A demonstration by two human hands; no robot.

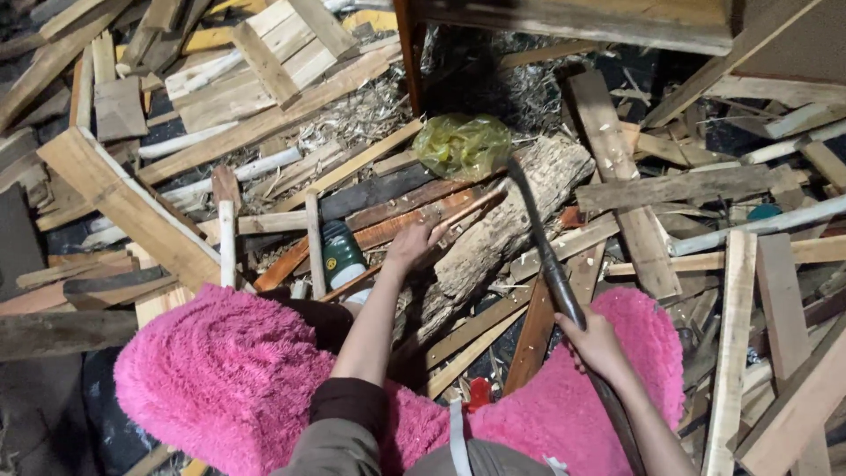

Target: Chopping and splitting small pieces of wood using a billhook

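A crumpled yellow plastic bag (462, 144) sits at the far end of a rough log (502, 225); a green-labelled bottle (340, 254) lies left of it. The left hand (411, 245) grips a thin wooden strip (458, 216) on the log. The right hand (596, 342) is closed around a dark machete (539, 238), blade over the log, with scrap planks crowding every side

L hand (411, 245) grips stick (458, 216), R hand (596, 342) holds machete (544, 256).
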